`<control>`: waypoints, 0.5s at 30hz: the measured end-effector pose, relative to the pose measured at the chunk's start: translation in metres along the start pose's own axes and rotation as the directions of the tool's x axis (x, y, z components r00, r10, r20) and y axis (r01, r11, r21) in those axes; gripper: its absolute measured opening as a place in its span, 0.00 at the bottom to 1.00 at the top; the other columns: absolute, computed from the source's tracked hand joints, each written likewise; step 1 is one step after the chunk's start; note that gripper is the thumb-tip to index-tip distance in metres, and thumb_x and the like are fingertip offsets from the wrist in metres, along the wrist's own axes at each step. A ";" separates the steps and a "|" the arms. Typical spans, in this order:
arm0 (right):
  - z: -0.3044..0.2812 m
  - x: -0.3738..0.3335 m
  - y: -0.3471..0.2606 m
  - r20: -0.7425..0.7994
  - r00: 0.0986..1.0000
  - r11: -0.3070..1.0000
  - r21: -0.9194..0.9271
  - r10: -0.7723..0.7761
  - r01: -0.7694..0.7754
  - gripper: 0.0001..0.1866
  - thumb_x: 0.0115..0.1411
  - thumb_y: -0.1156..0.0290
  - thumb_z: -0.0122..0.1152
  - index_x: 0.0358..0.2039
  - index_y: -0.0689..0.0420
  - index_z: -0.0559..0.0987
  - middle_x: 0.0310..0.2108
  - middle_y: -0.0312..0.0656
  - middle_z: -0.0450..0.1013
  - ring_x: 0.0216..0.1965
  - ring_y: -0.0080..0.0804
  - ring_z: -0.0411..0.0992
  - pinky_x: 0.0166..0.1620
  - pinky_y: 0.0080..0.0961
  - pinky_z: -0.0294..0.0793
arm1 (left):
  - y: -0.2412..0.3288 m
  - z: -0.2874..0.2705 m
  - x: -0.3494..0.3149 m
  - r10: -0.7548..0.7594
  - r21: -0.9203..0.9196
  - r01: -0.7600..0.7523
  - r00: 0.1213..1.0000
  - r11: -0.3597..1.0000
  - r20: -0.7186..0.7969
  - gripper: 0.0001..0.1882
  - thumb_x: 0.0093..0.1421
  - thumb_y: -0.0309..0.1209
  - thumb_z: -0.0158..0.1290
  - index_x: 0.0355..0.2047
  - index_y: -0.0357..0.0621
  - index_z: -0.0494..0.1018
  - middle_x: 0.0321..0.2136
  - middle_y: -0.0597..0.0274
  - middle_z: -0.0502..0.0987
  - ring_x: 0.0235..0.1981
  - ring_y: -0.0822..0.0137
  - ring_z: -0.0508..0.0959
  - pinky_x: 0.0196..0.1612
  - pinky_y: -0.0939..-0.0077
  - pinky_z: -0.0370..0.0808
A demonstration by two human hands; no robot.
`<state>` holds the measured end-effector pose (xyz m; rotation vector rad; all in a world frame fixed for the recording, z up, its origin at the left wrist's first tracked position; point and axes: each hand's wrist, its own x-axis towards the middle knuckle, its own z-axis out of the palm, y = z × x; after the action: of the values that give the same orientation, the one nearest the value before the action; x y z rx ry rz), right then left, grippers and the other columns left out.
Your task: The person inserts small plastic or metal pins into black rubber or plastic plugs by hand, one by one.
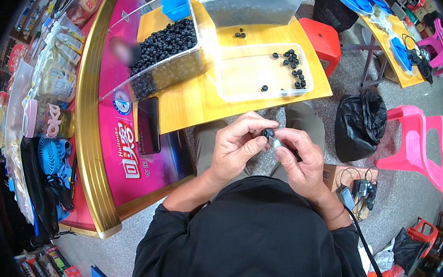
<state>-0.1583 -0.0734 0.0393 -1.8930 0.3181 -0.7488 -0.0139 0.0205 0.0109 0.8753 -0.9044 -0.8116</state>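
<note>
L side: bin [177,68] of blk pcs [172,38], phone [149,125] just below. L hand [239,146] pinches a blk part [267,133], near side of tray [239,72]. R hand [303,165] right up close, clamped on a pale bit [277,142] against it. Then blk bag [359,126], pink chair [418,146] far R.

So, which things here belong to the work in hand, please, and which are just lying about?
Apparently in use:
small round black piece
shallow clear plastic tray
deep clear plastic boxes

Apparently lying about:
pink plastic chair
black rectangular smartphone
blue plastic fan
</note>
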 end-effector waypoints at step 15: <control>0.009 0.001 -0.004 0.053 0.980 0.921 0.336 0.191 -0.197 0.09 0.63 0.77 0.53 0.44 0.63 0.73 0.30 0.36 0.72 0.26 0.17 0.69 0.31 0.16 0.70 | 0.002 0.003 -0.005 0.154 0.159 -0.138 0.984 0.978 -0.092 0.14 0.61 0.21 0.48 0.47 0.28 0.70 0.34 0.59 0.71 0.30 0.74 0.71 0.34 0.83 0.69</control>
<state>-0.1528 -0.0654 0.0410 -1.5161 0.3362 -0.6076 -0.0177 0.0246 0.0123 0.9633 -0.9355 -0.5702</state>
